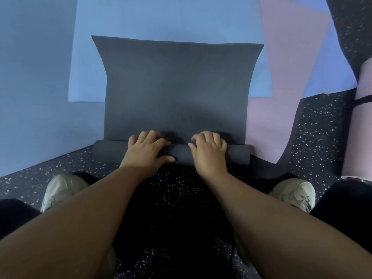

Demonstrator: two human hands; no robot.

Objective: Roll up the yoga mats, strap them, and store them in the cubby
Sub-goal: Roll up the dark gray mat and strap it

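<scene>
A blue mat (40, 87) lies flat at your far left. Your left hand (146, 151) and right hand (209, 151) both curl their fingers over the rolled near end of the dark grey mat (177, 91), which lies spread ahead on the floor (318, 127). At far right a strapped pink roll (358, 137) rests.

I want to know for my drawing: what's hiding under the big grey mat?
The grey mat lies on blue mats and a pink mat, which poke out around it. What is beneath its middle is covered, so it cannot be seen.
</scene>
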